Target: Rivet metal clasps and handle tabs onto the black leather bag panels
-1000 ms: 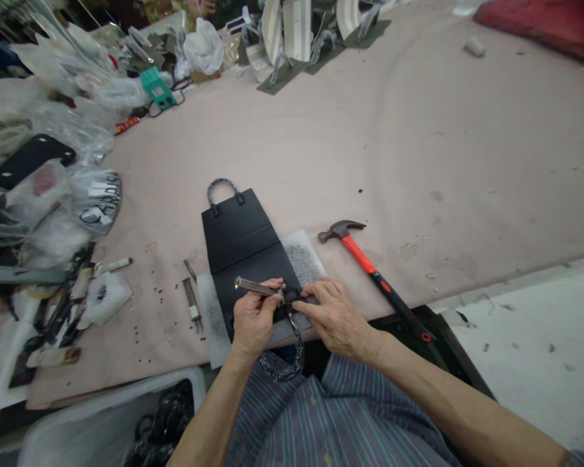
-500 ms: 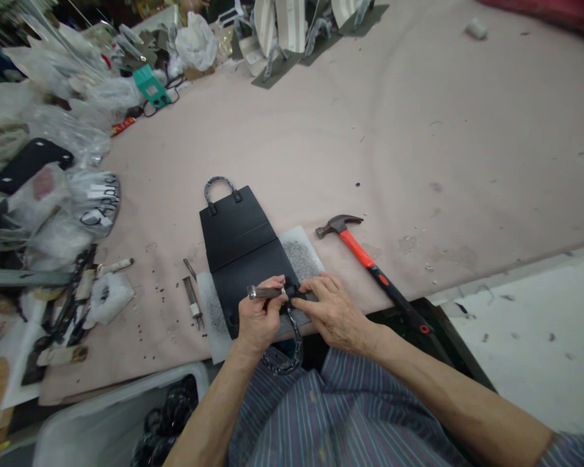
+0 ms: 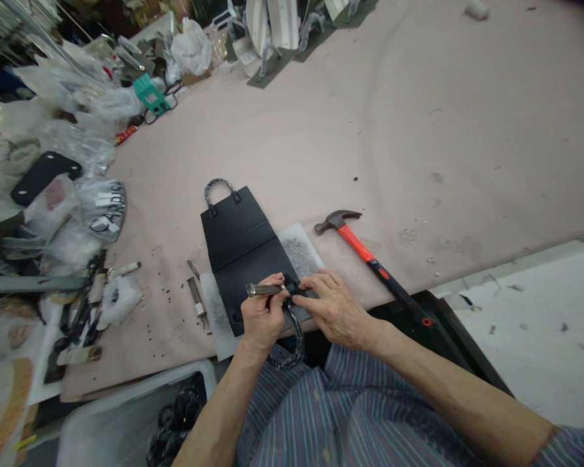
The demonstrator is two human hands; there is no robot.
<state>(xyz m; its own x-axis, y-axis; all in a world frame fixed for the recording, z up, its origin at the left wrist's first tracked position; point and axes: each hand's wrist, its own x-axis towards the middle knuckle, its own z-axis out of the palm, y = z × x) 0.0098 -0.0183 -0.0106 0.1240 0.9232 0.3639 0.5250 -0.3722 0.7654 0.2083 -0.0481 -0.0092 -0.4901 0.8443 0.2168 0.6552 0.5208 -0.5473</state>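
A black flat bag panel (image 3: pixel 241 227) lies on a speckled white board (image 3: pixel 299 250), with a plastic-wrapped handle (image 3: pixel 219 181) at its far end. A second wrapped handle (image 3: pixel 298 337) hangs off the near edge. My left hand (image 3: pixel 263 314) is closed round a metal punch-like tool (image 3: pixel 260 290), held tilted over the panel's near right corner. Beside it, my right hand (image 3: pixel 331 305) bends its fingers onto the black handle end at that corner; fingertips are partly hidden. To the right lies a claw hammer (image 3: pixel 357 245) with a red and black grip.
A pronged tool (image 3: pixel 196 299) and small black bits lie left of the board. Plastic bags (image 3: pixel 78 136) and tools crowd the table's left side. A clear bin (image 3: pixel 126 415) with black items stands at the near left. Wrapped pieces (image 3: pixel 282 26) sit at the back.
The camera view has shifted slightly, so the things on the left appear a little further right. Both hands keep nearly the same pose at the panel's corner.
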